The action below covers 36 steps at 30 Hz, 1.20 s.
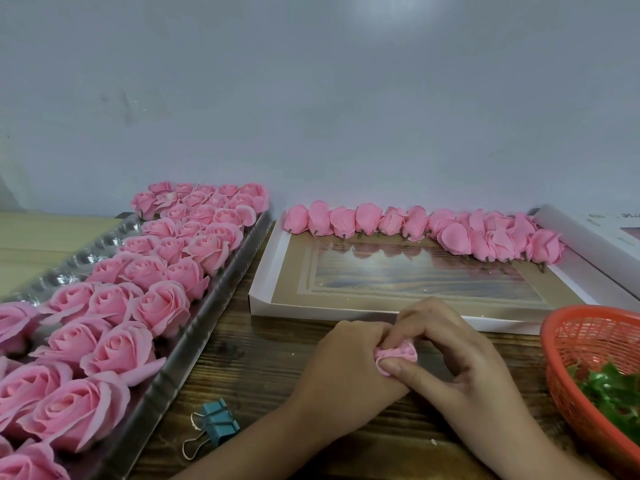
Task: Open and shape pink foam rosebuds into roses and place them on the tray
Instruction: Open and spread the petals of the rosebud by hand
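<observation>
Worktop (pixel 263 372): dark wood under a grey wall (pixel 311 98).
Tray (pixel 194 344): lay left of the hands, nearer the left hand (pixel 346 368), long axis running away.
Right hand (pixel 460 362): curled fingers pinched the bud, as did the left.
Bud (pixel 398 355): between both hands, above the worktop.

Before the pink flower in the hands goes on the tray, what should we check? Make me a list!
1. Grip on the rosebud: ok, left hand and right hand both pinch it.
2. Petals opened like the finished roses: cannot tell, fingers hide them.
3. Room on the tray: ok, bare shiny cups along its far left side.
4. Way to the tray: ok, the binder clip lies off it.
5. More buds waiting: ok, a row in the white box.
</observation>
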Motion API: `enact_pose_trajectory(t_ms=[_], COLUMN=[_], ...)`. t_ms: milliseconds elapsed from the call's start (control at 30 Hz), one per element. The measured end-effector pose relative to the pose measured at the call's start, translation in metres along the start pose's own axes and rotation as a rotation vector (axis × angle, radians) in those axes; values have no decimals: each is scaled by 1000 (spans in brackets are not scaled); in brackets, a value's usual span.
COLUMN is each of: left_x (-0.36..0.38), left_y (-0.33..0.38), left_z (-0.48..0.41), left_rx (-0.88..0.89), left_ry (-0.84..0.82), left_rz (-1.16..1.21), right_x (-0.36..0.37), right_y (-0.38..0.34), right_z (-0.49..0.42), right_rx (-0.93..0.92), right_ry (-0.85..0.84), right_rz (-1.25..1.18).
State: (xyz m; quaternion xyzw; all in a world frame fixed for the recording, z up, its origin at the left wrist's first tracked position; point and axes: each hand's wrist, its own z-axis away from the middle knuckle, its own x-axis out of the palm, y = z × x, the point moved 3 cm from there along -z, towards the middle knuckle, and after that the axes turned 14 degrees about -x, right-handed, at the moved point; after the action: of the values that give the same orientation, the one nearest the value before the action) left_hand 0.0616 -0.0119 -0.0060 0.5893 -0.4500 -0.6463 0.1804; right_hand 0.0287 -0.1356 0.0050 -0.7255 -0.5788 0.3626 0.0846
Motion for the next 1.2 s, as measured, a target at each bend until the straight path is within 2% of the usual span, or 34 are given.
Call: enact_pose_trajectory(t_ms=[167, 300, 433, 567, 633, 733, 833, 1033, 1100, 1200], left_x=[-3, -2, 0, 2, 2, 0, -2, 0, 2, 3], left_y=[4, 3, 1, -4, -3, -1, 2, -2, -3, 0], left_z=[7, 8, 4, 0, -2, -1, 2, 0, -2, -1], left_rx=[20, 53, 53, 4, -3, -2, 83, 41, -36, 8], left_ry=[237, 294, 192, -4, 12, 151, 256, 210, 90, 4], left_rz=[-289, -316, -253, 22, -31, -221, -322, -234, -114, 63], right_x=[1, 2, 1, -1, -1, 0, 1, 1, -1, -2], right_y=[-2, -1, -2, -1, -1, 1, 4, 3, 2, 1], right_z=[2, 0, -1, 0, 0, 1, 3, 3, 2, 1], right_rx=[9, -7, -31, -33, -29, 15, 79, 16, -10, -49], right_ry=[31, 10, -4, -3, 13, 26, 44, 30, 27, 19], right_rz=[48, 62, 52, 50, 61, 68, 35, 52, 54, 38])
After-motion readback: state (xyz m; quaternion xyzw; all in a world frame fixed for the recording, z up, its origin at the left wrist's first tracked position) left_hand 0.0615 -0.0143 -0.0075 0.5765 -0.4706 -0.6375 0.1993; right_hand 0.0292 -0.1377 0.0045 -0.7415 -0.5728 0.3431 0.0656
